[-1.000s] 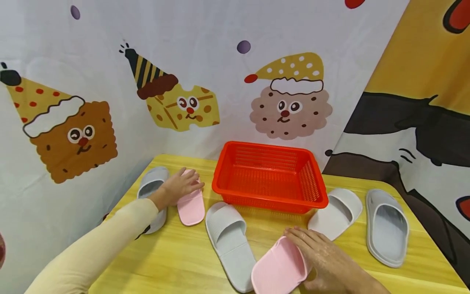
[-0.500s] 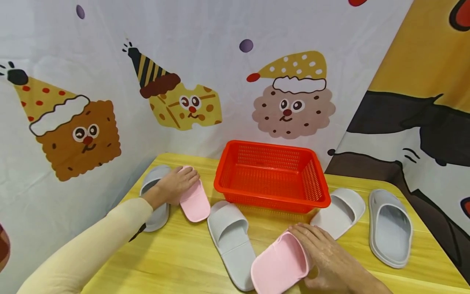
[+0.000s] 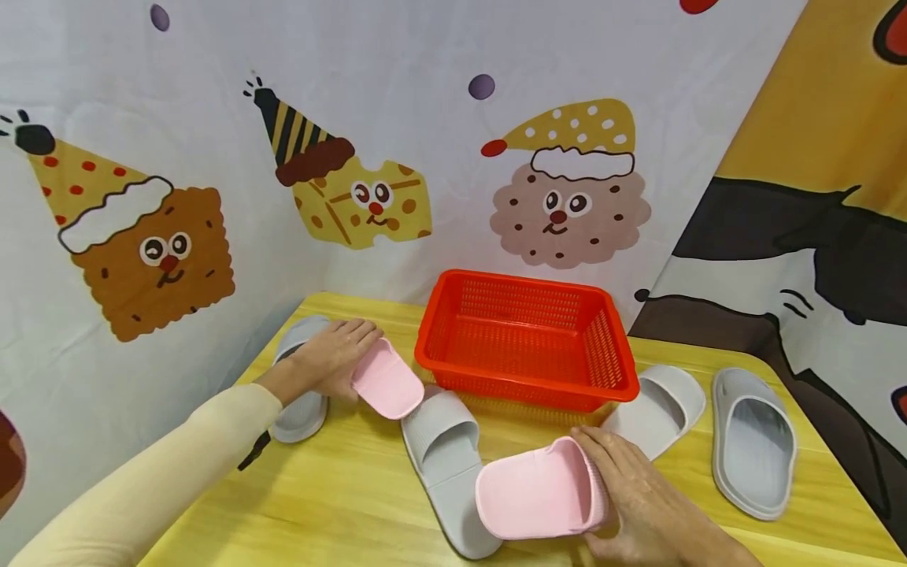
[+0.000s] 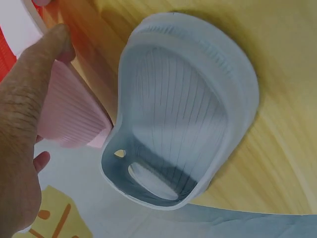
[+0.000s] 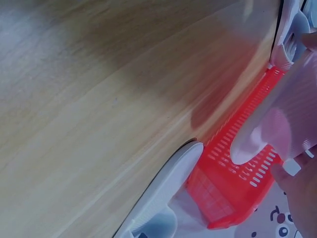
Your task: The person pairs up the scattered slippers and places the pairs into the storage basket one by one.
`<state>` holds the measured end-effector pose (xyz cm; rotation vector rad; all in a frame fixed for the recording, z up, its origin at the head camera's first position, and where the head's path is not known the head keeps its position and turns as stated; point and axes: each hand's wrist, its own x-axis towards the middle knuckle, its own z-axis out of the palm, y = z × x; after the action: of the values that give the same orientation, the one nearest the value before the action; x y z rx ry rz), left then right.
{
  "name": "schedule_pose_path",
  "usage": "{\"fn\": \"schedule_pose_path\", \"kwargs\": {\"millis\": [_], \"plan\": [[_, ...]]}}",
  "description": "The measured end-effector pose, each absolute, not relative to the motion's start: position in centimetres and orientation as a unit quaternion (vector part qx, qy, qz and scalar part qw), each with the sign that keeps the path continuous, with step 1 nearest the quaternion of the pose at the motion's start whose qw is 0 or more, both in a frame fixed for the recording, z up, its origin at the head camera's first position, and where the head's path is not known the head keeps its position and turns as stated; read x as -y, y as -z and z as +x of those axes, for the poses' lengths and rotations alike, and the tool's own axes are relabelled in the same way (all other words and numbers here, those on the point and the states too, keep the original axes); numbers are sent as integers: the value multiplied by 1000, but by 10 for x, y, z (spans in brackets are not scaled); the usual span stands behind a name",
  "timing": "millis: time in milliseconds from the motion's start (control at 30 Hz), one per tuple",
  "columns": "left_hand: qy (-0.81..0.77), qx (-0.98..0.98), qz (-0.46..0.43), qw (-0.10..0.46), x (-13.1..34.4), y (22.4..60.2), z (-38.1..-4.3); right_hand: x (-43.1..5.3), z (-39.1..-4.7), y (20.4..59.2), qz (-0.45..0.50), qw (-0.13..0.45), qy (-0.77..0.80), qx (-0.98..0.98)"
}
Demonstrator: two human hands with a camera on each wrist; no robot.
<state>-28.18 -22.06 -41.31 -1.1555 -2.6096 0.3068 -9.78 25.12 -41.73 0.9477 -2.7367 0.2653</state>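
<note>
Left grip (image 3: 333, 358) was closed on the left pink slipper (image 3: 388, 379) at its strap end; left wrist view showed the thumb along one edge. Opening was only what the slipper filled. That slipper sat left of the basket (image 3: 524, 383), heel end overlapping the middle gray slipper (image 3: 453, 472) in the head view; couldn't tell if they touched.

Right grip (image 3: 631, 492) was closed on the right pink slipper (image 3: 534, 496), also by the strap end, fingers over the strap, opening just enough for it. That one was tilted, held above the desk (image 3: 340, 504), in front of the basket, insole facing the head camera.

Left gray slipper (image 3: 301, 417) lay just beside the left grip. White slipper (image 3: 645, 417) was near the basket's right front corner, right gray slipper (image 3: 754, 449) farther right.
</note>
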Motion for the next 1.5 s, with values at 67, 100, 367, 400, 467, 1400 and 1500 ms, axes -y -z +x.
{"fn": "schedule_pose_path", "kwargs": {"millis": [67, 100, 367, 400, 467, 1400, 1500], "plan": [[-99, 905, -395, 124, 220, 412, -278, -252, -100, 418, 339, 133, -98, 926], [-95, 906, -394, 119, 220, 412, -276, -252, -101, 418, 349, 141, -103, 921], [-69, 906, -402, 111, 218, 412, -263, -252, -103, 418, 368, 160, -98, 911], [-69, 905, -405, 111, 217, 412, -262, -252, -103, 418, 369, 164, -100, 909], [-65, 902, -411, 114, 215, 412, -259, -253, -104, 419, 371, 171, -101, 907], [14, 875, -435, 210, 192, 420, -217, -244, -113, 413, 400, 235, -138, 875], [53, 877, -436, 197, 189, 420, -211, -243, -114, 412, 405, 251, -149, 866]]}}
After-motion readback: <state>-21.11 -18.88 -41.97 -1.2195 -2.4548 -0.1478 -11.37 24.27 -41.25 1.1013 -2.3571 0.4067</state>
